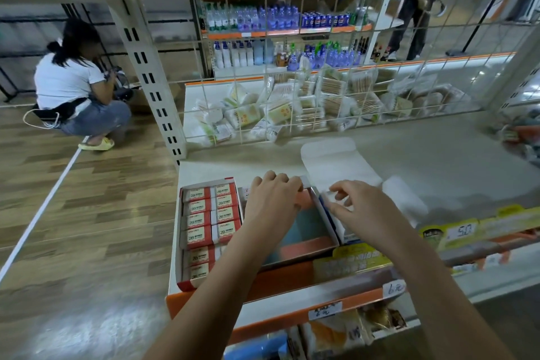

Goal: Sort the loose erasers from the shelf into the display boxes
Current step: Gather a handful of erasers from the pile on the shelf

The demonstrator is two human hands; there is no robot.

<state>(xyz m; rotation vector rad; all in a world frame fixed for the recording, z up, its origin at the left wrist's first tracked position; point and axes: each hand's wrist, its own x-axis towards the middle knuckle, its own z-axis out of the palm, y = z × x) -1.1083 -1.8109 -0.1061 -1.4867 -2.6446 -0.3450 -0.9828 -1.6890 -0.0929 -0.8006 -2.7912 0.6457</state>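
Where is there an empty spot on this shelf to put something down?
The shelf is bare behind the open white flap, up to the wire grid, and on to the right. The front left is crowded: the red eraser box, the open box, and both hands, left hand and right hand.

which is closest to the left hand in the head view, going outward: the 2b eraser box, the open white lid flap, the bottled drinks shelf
1. 2B eraser box, just to the left of the left hand.
2. Open white lid flap, behind and to the right.
3. Bottled drinks shelf, far behind the wire grid.
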